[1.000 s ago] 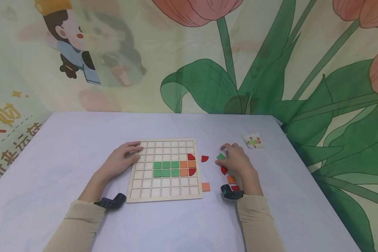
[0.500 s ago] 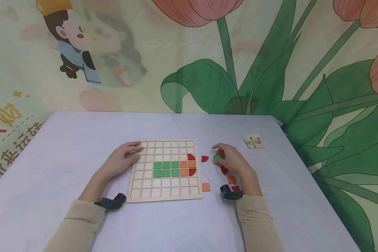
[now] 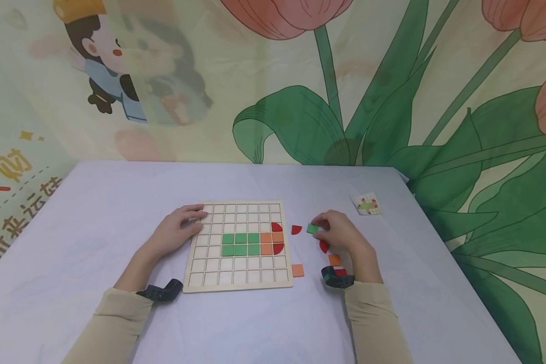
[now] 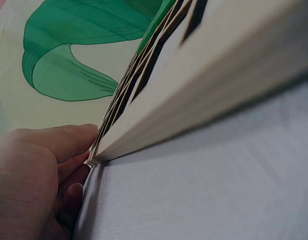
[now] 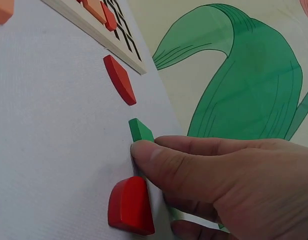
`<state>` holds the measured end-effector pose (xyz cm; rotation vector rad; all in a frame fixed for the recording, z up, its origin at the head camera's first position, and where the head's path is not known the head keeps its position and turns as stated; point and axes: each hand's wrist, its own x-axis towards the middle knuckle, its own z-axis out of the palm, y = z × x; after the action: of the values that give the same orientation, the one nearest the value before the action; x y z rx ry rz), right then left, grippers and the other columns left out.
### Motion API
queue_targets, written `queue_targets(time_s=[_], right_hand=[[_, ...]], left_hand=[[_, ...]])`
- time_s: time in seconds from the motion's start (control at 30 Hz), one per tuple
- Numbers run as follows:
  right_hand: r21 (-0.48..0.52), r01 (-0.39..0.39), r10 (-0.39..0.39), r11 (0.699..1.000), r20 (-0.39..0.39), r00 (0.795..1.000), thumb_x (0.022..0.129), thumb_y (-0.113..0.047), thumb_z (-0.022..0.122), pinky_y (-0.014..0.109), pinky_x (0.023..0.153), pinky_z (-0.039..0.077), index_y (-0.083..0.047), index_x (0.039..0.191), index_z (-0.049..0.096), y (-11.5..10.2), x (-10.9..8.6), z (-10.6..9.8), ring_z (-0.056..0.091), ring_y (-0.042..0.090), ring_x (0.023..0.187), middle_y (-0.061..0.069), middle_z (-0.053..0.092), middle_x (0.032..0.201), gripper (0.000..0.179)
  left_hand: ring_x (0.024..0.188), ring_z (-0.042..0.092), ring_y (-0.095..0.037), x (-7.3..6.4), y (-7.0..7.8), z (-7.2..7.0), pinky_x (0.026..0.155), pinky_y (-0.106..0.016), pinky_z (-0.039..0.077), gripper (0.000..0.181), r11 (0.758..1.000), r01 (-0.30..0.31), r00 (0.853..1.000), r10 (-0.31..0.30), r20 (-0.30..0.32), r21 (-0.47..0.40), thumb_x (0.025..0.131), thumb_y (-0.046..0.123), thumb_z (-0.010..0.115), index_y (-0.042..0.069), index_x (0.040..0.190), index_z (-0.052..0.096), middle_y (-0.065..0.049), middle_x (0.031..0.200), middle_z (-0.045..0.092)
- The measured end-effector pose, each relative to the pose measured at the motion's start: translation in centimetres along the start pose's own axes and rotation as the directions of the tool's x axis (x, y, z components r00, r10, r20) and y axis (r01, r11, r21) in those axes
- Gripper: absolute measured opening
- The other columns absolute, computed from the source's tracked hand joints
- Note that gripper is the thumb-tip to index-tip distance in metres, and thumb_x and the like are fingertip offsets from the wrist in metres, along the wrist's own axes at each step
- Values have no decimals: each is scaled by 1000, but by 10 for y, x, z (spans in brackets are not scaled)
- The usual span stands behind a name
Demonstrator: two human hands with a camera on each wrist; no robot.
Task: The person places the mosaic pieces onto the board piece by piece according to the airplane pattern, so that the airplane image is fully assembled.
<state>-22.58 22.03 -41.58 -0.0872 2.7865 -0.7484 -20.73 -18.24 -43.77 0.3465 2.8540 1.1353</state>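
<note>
My left hand (image 3: 175,231) rests with relaxed fingertips on the left edge of the wooden grid board (image 3: 236,289); the left wrist view shows its fingers (image 4: 76,140) at the board's corner. To the right of the board, my right hand (image 3: 343,231) pinches the right end of a green square tile (image 3: 311,229) between thumb and forefinger, low over the table. In the right wrist view the thumb covers part of the green tile (image 5: 140,130). Green tiles (image 3: 240,244), orange tiles (image 3: 266,243) and two red quarter-round tiles (image 3: 278,248) sit in the board's cells.
One red quarter-round tile (image 3: 296,229) lies between board and right hand. Another red quarter-round (image 3: 324,246), an orange tile (image 3: 334,260) and a red piece (image 3: 340,272) lie by the right wrist. A light orange tile (image 3: 298,270) touches the board's side. A pattern card (image 3: 367,203) lies farther back.
The green tile has shifted slightly left and turned. My right hand first reached left over it, then drew back right to its right end. My left hand and the board have stayed put.
</note>
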Motion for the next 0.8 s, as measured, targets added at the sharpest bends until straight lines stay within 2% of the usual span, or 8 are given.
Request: queue_targets(time_s=[0.43, 0.8], right_hand=[[10, 5, -5, 1000, -13, 1000, 83, -17, 73, 37, 90, 55, -13, 114, 66, 0, 2, 4, 56, 21, 97, 7, 63, 108, 32], [3, -1, 1, 1000, -36, 999, 84, -16, 73, 34, 85, 56, -13, 114, 66, 0, 3, 4, 54, 22, 96, 7, 61, 106, 32]], left_hand=[[141, 29, -37, 0, -3, 1, 114, -56, 23, 38, 1000, -14, 1000, 14, -9, -8, 93, 20, 60, 9, 129, 58, -11, 149, 41], [141, 30, -37, 1, -3, 2, 114, -55, 23, 38, 1000, -20, 1000, 20, -18, -1, 92, 19, 61, 9, 129, 58, -10, 148, 41]])
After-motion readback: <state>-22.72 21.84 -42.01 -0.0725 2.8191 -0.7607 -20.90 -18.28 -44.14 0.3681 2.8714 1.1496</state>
